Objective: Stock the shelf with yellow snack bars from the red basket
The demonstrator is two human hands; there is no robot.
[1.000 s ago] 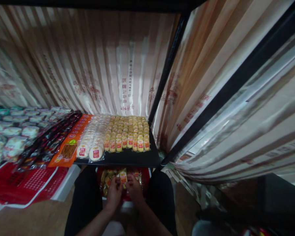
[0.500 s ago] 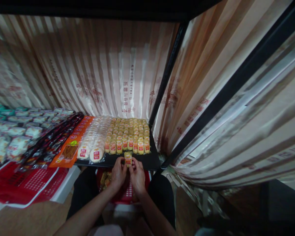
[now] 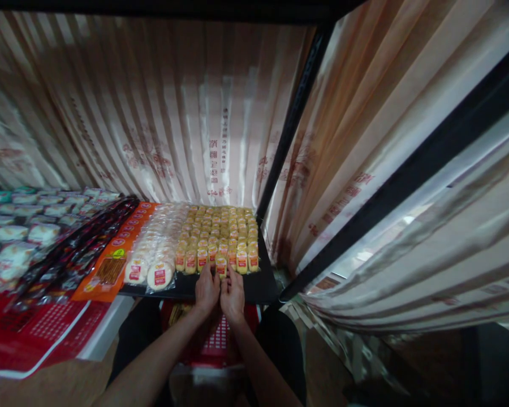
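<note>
A small yellow snack packet (image 3: pixel 221 265) with a red label stands upright at the front of the black shelf (image 3: pixel 263 282). My left hand (image 3: pixel 207 289) grips its left side, and my right hand (image 3: pixel 232 293) has its fingers closed on its right side. Just behind it are tight rows of matching yellow packets (image 3: pixel 224 226), their labels facing me. To their left lie rows of round white crackers (image 3: pixel 161 274) in clear wrappers. Below my hands, a red basket (image 3: pixel 216 339) between my knees contains some more yellowish packets (image 3: pixel 176 314).
Further left are an orange snack bag (image 3: pixel 110 265), dark shiny packets (image 3: pixel 74 243) and several white packets (image 3: pixel 42 232). A second red basket (image 3: pixel 46 328) stands at lower left. Black metal posts (image 3: pixel 294 124) and pleated curtains (image 3: pixel 173 113) enclose the shelf.
Both hands have moved forward with the yellow packet, from the shelf's front edge up to the front row. The view has shifted slightly.
</note>
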